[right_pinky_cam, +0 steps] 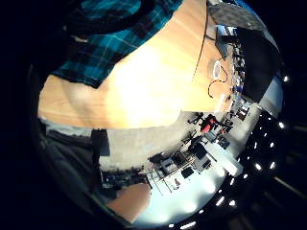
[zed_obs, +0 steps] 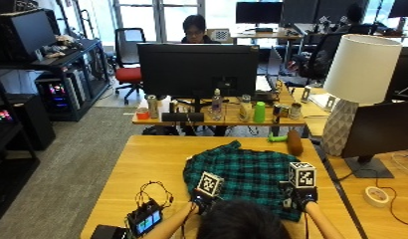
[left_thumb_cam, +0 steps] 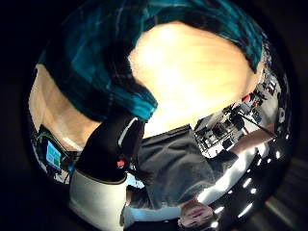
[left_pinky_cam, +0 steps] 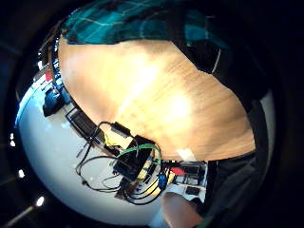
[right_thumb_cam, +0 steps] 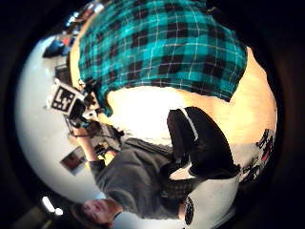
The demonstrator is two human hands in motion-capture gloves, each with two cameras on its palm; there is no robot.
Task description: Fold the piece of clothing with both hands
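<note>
Teal-and-black plaid flannel shirt (zed_obs: 247,177) lies spread w/ soft rumples on the pale wood-grain table (zed_obs: 151,164), roughly table centre, a collar or sleeve lump poking out at its 12 o'clock edge. Cloth looks woven, matte, check pattern w/ thin light lines.

Left hand (zed_obs: 203,201) in black glove sits at the shirt's 7 o'clock hem; right hand (zed_obs: 298,196) at its 5 o'clock hem. Both at the near edge, just above the person's head of dark hair (zed_obs: 242,221). Grip: can't tell for either hand, since the fingers are hidden in the outside view and the palm views don't show them closing on cloth. Right thumb-side palm view shows plaid fabric filling much of the frame, so close to that palm, plus a black-gloved hand (right_thumb_cam: 202,143) over bare wood beside the hem.

Small black boxy device w/ lit screen (zed_obs: 146,220) and looped thin cables at the table's 7 o'clock corner. Brown cylindrical roller-like object (zed_obs: 294,142) at the 1 o'clock side, w/ a green piece touching it. White fabric-shade lamp (zed_obs: 359,62) on a faceted base on the adjoining desk at 2 o'clock. Tape roll (zed_obs: 375,196) on that desk at 4 o'clock.
</note>
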